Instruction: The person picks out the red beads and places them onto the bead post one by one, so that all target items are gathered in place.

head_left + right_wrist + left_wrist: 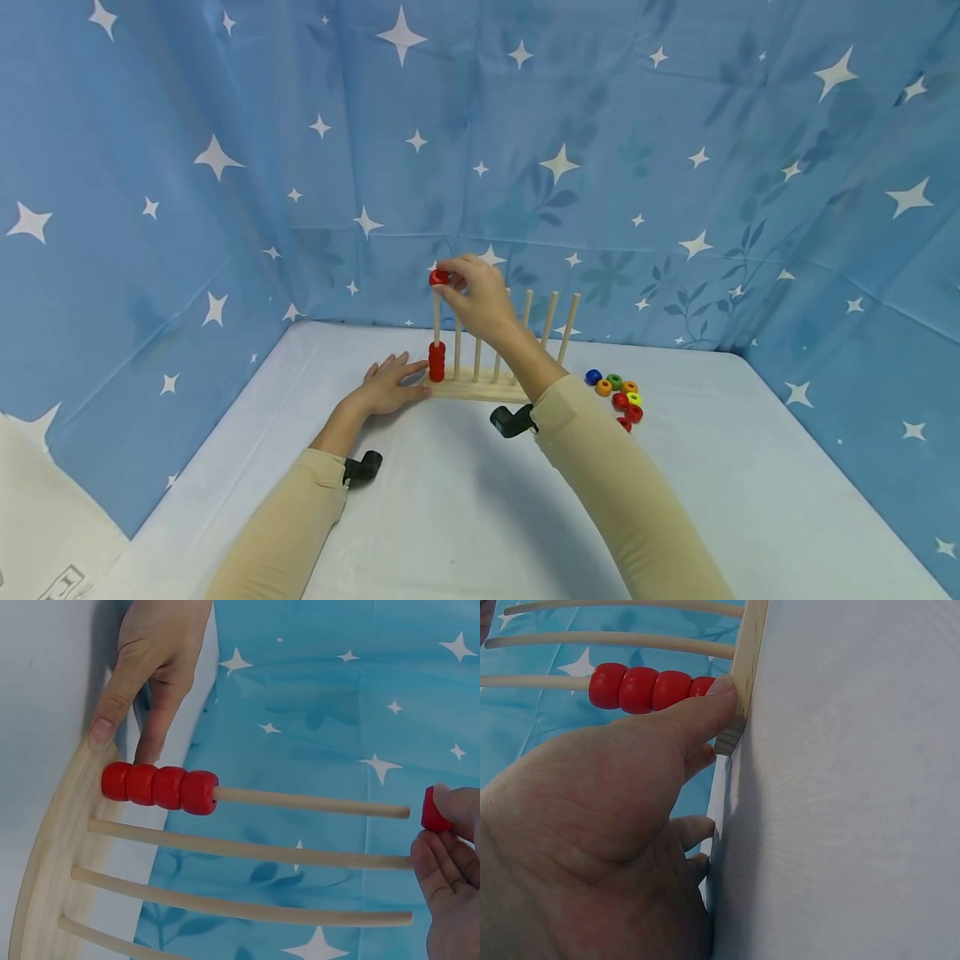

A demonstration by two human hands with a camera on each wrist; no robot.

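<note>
A wooden peg rack (480,389) stands on the table, its several thin pegs upright. On its leftmost peg (315,802), several red beads (155,785) are stacked down at the base. My left hand (386,387) pinches the left end of the base, thumb along the front and forefinger behind, with the other fingers spread. High over the rack, my right hand (480,300) holds a single red bead (433,810) between thumb and fingertips. In the right wrist view a small gap separates this bead from the tip of the leftmost peg. The other pegs carry no beads.
Loose beads lie right of the rack: a blue bead (593,377), a green bead (614,382), orange beads (603,387), a yellow bead (633,399) and red beads (633,413). A blue star-printed curtain (480,167) hangs behind the white table (420,517).
</note>
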